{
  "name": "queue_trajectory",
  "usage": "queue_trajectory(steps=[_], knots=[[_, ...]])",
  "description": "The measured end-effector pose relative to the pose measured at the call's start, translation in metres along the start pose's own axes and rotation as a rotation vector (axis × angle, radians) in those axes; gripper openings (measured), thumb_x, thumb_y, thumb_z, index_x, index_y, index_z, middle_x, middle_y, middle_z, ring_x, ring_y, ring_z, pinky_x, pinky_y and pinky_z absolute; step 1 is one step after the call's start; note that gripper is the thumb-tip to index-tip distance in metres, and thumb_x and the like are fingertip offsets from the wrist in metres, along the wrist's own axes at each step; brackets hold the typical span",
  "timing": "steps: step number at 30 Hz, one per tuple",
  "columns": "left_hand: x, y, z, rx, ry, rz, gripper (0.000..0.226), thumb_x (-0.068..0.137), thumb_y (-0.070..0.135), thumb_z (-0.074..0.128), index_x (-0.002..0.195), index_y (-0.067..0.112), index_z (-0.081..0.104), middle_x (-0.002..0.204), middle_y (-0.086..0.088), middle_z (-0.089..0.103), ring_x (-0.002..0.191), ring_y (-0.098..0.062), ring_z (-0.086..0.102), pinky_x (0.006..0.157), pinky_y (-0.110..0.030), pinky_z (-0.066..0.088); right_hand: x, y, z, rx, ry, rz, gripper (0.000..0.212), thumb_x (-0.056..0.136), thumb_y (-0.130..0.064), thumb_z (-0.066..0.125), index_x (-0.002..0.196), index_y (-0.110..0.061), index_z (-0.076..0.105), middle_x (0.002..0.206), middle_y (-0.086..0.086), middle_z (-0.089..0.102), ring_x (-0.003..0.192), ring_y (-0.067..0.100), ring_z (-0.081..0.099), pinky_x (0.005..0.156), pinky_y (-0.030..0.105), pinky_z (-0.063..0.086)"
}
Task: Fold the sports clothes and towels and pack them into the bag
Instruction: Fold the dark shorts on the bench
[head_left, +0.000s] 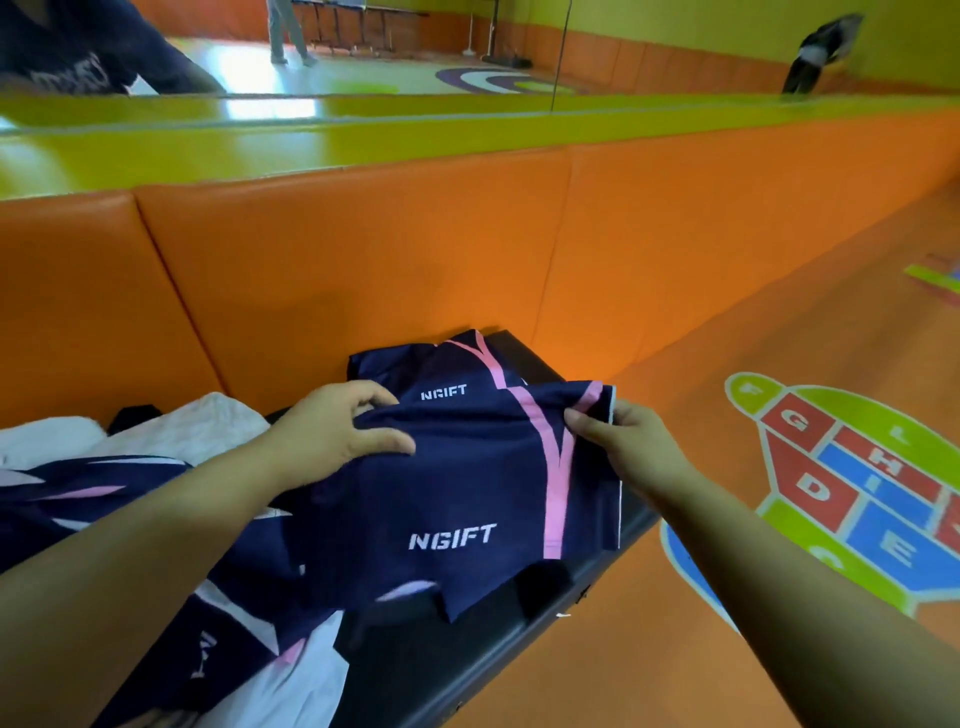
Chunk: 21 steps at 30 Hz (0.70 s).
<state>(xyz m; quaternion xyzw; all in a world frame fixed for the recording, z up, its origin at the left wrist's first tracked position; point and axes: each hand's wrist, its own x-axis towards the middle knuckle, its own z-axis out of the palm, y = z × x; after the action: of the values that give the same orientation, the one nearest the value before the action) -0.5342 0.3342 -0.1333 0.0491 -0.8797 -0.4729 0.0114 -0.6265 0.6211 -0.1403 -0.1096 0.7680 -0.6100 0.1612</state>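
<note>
A navy sports garment (467, 483) with pink stripes and white "NGIFT" lettering lies over a black bench (545, 618). My left hand (337, 431) grips its upper left edge, thumb on top of the cloth. My right hand (623, 441) pinches its upper right corner by the pink stripe. A second navy piece (447, 374) with the same lettering lies just behind it. More navy, pink and white sportswear (156, 545) is heaped at the left under my left forearm. A white towel (197, 426) sits behind that heap. No bag is in view.
An orange padded wall (363, 270) rises right behind the bench, topped by a green ledge and a mirror. Orange floor with a coloured hopscotch print (857, 493) spreads to the right.
</note>
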Motion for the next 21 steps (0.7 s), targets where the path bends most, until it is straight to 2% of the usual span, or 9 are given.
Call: queue_trajectory(steps=[2,5,7,9,11,14,17,19,21], knots=[[-0.007,0.002,-0.005,-0.075,-0.192,-0.069,0.053,0.048,0.038,0.088,0.094,0.024,0.068,0.091,0.014,0.074,0.087,-0.004,0.068,0.068,-0.012,0.049,0.004,-0.002,0.0,0.017,-0.004,-0.006,0.012,0.094,-0.019,0.058,0.096,-0.019,0.069,0.092,-0.004,0.075,0.083,0.009,0.07,0.073,0.022,0.051],[-0.013,-0.007,-0.006,-0.064,-0.318,-0.133,0.036,0.06,0.009,0.087,0.093,0.013,0.072,0.092,0.003,0.075,0.087,-0.012,0.07,0.077,-0.027,0.055,0.005,-0.003,0.002,-0.046,0.0,-0.051,0.015,0.099,-0.023,0.049,0.102,-0.024,0.064,0.096,-0.008,0.071,0.084,-0.002,0.067,0.074,0.016,0.048],[-0.016,-0.016,-0.006,-0.158,-0.293,-0.139,0.039,0.056,0.021,0.09,0.09,0.01,0.073,0.094,-0.004,0.075,0.089,-0.018,0.07,0.081,-0.033,0.056,0.005,-0.002,0.003,-0.143,0.015,-0.09,0.015,0.1,-0.023,0.047,0.097,-0.027,0.061,0.09,-0.014,0.068,0.074,-0.012,0.062,0.066,0.007,0.044],[-0.018,-0.024,-0.004,-0.296,-0.219,-0.138,0.058,0.042,0.043,0.092,0.091,0.016,0.074,0.097,-0.006,0.074,0.092,-0.02,0.07,0.076,-0.028,0.055,0.008,0.0,0.004,-0.211,0.019,-0.118,0.014,0.1,-0.025,0.047,0.097,-0.027,0.061,0.09,-0.015,0.067,0.075,-0.011,0.061,0.065,0.009,0.043],[-0.02,-0.031,-0.001,-0.44,-0.137,-0.146,0.074,0.035,0.051,0.091,0.096,0.015,0.072,0.102,-0.009,0.073,0.096,-0.022,0.069,0.075,-0.027,0.055,0.013,0.003,0.003,-0.229,0.024,-0.122,0.012,0.099,-0.027,0.049,0.097,-0.027,0.061,0.091,-0.015,0.067,0.077,-0.007,0.061,0.067,0.013,0.042],[-0.022,-0.038,0.004,-0.504,-0.056,-0.201,0.085,0.032,0.058,0.089,0.102,0.016,0.068,0.105,-0.007,0.072,0.1,-0.024,0.068,0.085,-0.04,0.055,0.019,0.004,0.002,-0.206,0.006,-0.117,0.013,0.098,-0.024,0.052,0.092,-0.025,0.063,0.084,-0.012,0.07,0.072,-0.006,0.063,0.063,0.011,0.045],[-0.02,-0.044,0.009,-0.562,-0.005,-0.26,0.067,0.039,0.048,0.09,0.097,0.022,0.07,0.103,-0.01,0.072,0.098,-0.029,0.068,0.084,-0.046,0.05,0.03,0.006,0.001,-0.21,-0.027,-0.084,0.013,0.097,-0.024,0.054,0.094,-0.021,0.066,0.089,-0.003,0.074,0.08,0.008,0.068,0.07,0.02,0.051],[-0.013,-0.044,0.009,-0.576,0.049,-0.292,0.035,0.066,0.031,0.083,0.097,0.021,0.07,0.104,-0.014,0.071,0.096,-0.033,0.067,0.081,-0.047,0.049,0.041,0.006,0.002,-0.189,-0.037,-0.045,0.013,0.096,-0.024,0.056,0.094,-0.019,0.068,0.09,0.0,0.074,0.083,0.017,0.07,0.072,0.027,0.052],[-0.004,-0.047,0.006,-0.624,0.105,-0.321,0.02,0.082,0.011,0.072,0.102,0.013,0.067,0.106,-0.015,0.071,0.094,-0.03,0.068,0.08,-0.045,0.052,0.056,0.004,0.004,-0.186,-0.045,-0.029,0.013,0.094,-0.024,0.059,0.092,-0.017,0.069,0.09,0.002,0.075,0.084,0.021,0.07,0.074,0.033,0.053]])
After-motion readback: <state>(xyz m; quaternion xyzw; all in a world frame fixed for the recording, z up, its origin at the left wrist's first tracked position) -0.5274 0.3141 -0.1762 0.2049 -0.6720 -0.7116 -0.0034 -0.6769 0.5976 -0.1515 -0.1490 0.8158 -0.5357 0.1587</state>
